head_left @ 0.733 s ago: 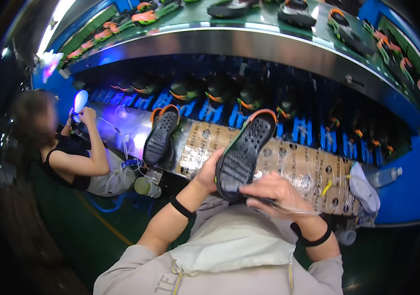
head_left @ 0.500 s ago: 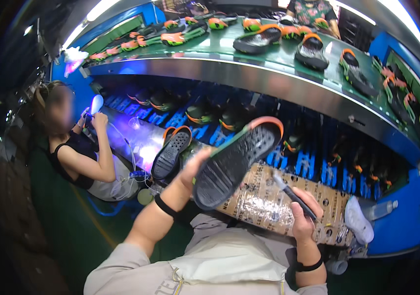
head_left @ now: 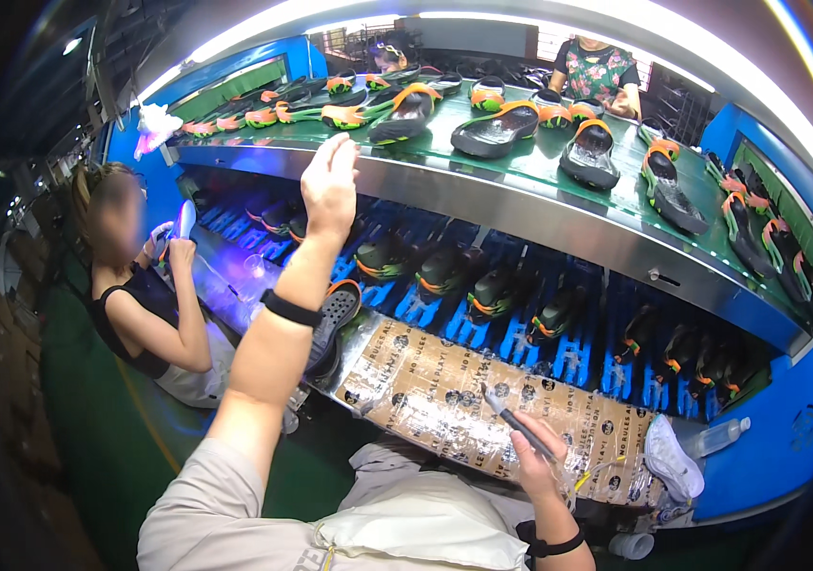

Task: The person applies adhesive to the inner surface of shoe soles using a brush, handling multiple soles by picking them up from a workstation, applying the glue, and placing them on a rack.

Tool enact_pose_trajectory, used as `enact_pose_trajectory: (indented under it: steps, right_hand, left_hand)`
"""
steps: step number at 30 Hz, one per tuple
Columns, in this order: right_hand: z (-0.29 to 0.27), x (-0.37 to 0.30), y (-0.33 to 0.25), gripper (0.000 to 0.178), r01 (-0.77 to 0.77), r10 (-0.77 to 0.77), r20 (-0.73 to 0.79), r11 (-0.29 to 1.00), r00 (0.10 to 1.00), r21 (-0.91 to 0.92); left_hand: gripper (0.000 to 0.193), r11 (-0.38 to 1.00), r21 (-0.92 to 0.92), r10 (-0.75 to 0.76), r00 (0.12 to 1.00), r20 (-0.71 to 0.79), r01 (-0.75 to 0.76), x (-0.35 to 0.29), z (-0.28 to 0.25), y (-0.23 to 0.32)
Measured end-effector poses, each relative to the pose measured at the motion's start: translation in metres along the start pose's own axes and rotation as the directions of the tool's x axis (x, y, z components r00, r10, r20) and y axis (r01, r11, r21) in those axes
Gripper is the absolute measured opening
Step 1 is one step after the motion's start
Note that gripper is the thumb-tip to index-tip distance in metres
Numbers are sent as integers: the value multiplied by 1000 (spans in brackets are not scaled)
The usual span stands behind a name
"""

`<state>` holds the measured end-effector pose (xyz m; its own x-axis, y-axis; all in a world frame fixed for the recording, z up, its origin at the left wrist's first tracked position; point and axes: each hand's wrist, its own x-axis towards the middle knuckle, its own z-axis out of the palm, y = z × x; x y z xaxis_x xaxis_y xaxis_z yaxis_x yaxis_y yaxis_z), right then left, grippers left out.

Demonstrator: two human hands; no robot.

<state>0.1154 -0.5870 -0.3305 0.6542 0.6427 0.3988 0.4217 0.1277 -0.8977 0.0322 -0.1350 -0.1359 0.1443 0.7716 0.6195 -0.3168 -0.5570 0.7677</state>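
My left hand (head_left: 330, 190) reaches up to the front edge of the green belt (head_left: 425, 157), its fingers stretched out with nothing in them. Just beyond the fingertips a black shoe sole with an orange rim (head_left: 404, 118) lies on the belt. Lower right, my right hand (head_left: 538, 453) is closed round the dark handle of a slim brush (head_left: 523, 423), whose pale tip points up and left. Beneath the brush spreads a cardboard sheet (head_left: 425, 385) under shiny clear film. Left of the cardboard stands another black sole with an orange rim (head_left: 332, 324).
Several soles line the belt, and black-and-green shoe uppers (head_left: 492, 290) sit on blue holders below it. A white shoe form (head_left: 671, 457) and a clear bottle (head_left: 718, 436) lie at right. A co-worker (head_left: 154, 305) sits at left; another person (head_left: 598, 76) is behind the belt.
My left hand has let go of the black sole, which now lies on the belt, and has moved up and left. The right hand with the brush has shifted left and down.
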Motion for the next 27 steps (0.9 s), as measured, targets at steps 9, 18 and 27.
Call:
enact_pose_trajectory:
  steps: [9, 18, 27]
  right_hand:
    - [5, 3, -3, 33, -30, 34, 64, 998, 997, -60]
    - [-8, -11, 2, 33, -121, 120, -17, 986, 993, -117]
    - [-7, -5, 8, 33, -111, 113, 22, 991, 993, -80]
  left_hand:
    - [94, 680, 673, -281, 745, 604, -289, 107, 27, -15]
    - [57, 523, 713, 130, 871, 474, -466, 169, 25, -62]
    - [40, 295, 582, 176, 642, 746, -758, 208, -62, -57]
